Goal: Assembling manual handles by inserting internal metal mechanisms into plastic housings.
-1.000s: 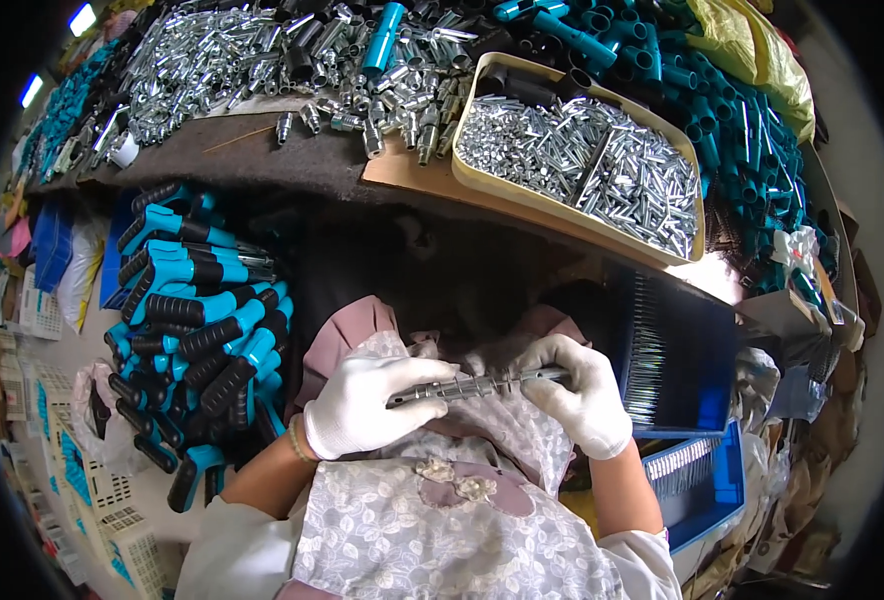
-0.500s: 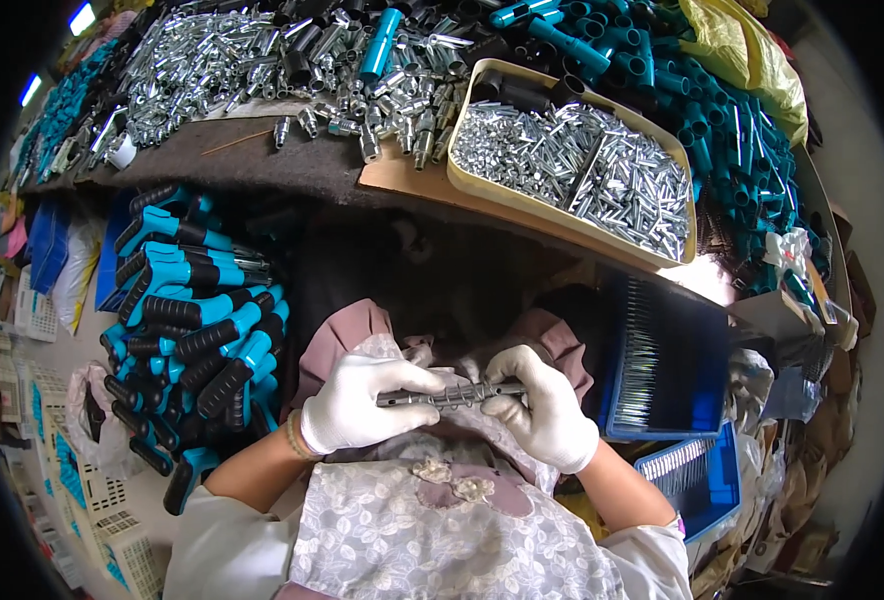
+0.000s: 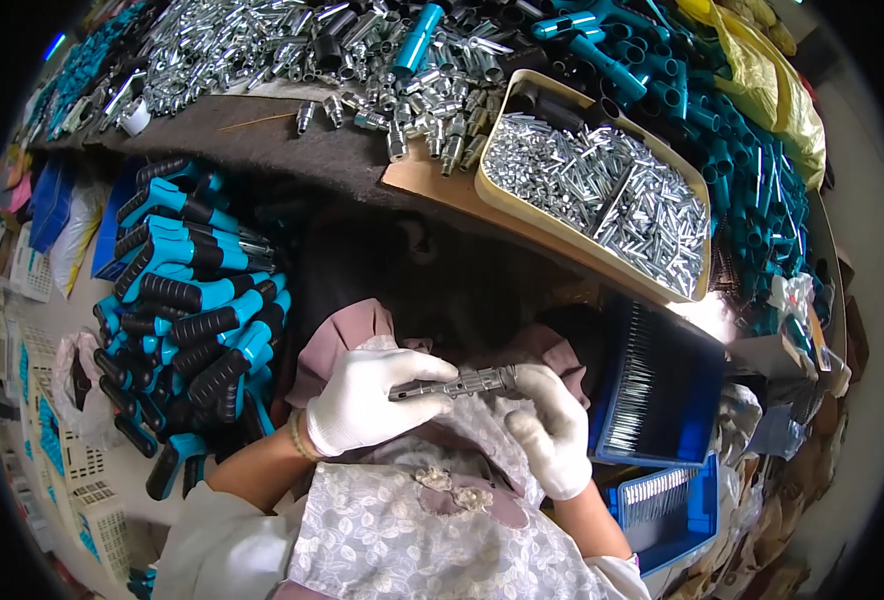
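Note:
Over my lap, my left hand [image 3: 362,402], in a white glove, pinches the left end of a grey metal shaft [image 3: 477,381] between thumb and fingers. The shaft lies nearly level and looks stepped, with ridges or a coil around it; its exact kind does not show. My right hand [image 3: 554,432], also in a white glove, is beside the shaft's right end. Its bent forefinger is close to that end, and whether it touches is unclear. The right thumb stands apart below, with a gap between it and the shaft.
Turquoise-and-black pistol-grip handles [image 3: 207,310] are piled at my left. On the bench ahead lie loose metal fittings [image 3: 432,120], turquoise tubes [image 3: 682,95] and a cream tray [image 3: 704,200] of small pins. Two blue bins [image 3: 697,400] [image 3: 700,500] with thin metal rods stand at my right.
My right thumb has come off the shaft and the hand has opened, shifting slightly down. My left hand keeps its hold, the shaft's right end now tilted up. The whole view has turned slightly.

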A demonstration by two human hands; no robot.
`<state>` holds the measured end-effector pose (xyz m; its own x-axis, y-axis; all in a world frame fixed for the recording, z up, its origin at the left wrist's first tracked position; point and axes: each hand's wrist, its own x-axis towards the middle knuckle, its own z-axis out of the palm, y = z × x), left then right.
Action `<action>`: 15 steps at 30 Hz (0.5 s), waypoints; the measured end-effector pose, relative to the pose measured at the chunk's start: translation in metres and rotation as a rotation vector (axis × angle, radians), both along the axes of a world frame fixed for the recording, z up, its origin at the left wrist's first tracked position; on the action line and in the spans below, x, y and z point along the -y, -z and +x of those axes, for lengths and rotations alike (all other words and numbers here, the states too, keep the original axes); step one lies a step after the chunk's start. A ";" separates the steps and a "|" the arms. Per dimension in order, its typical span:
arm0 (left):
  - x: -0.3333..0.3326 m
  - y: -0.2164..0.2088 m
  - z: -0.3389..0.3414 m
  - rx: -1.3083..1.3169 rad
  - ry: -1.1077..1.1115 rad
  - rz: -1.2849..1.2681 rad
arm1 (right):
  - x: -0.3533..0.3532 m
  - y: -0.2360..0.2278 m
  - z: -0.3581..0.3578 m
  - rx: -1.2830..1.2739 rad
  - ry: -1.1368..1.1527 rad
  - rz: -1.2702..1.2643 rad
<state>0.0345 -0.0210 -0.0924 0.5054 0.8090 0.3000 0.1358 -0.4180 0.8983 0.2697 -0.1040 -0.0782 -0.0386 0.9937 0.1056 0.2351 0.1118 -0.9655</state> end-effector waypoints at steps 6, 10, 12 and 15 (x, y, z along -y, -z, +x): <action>-0.002 -0.004 -0.001 -0.094 -0.021 0.126 | 0.001 0.003 -0.004 -0.051 -0.002 -0.140; -0.005 -0.004 -0.002 -0.138 0.027 0.174 | -0.002 -0.003 0.002 -0.176 -0.045 -0.308; -0.011 -0.001 0.002 -0.119 0.017 0.201 | -0.006 -0.007 0.004 -0.124 -0.046 -0.298; -0.009 0.002 0.000 -0.059 0.016 0.073 | -0.012 -0.014 0.011 0.123 -0.121 -0.268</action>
<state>0.0342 -0.0124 -0.0945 0.5369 0.7775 0.3276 0.1802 -0.4850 0.8557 0.2810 -0.0919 -0.0645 -0.1544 0.9728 -0.1726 0.3524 -0.1089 -0.9295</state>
